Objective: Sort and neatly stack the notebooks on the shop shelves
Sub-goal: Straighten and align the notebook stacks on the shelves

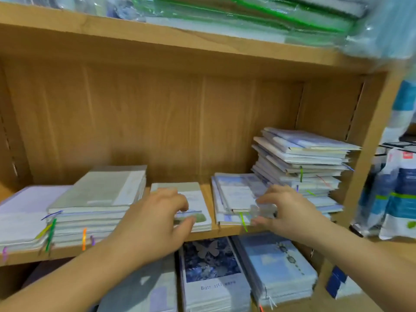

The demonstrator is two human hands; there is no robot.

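A wooden shelf [202,237] carries several notebook piles. At the left lie a flat pale pile [24,219] and a taller grey-green stack [99,199]. In the middle sits a single small notebook [198,208] with a green patch; my left hand [155,219] reaches over it, thumb and fingers curled at its front edge. To its right a low bluish pile [236,194] lies askew. My right hand [286,210] pinches that pile's front corner, where a green ribbon hangs. A tall uneven stack [301,158] stands at the far right.
The shelf above holds green-edged plastic-wrapped packs [247,16]. Below, more notebooks lie flat: a butterfly cover [211,273] and a blue one [276,266]. The right shelf wall [369,143] stands close to the tall stack. Packaged goods [396,199] hang further right.
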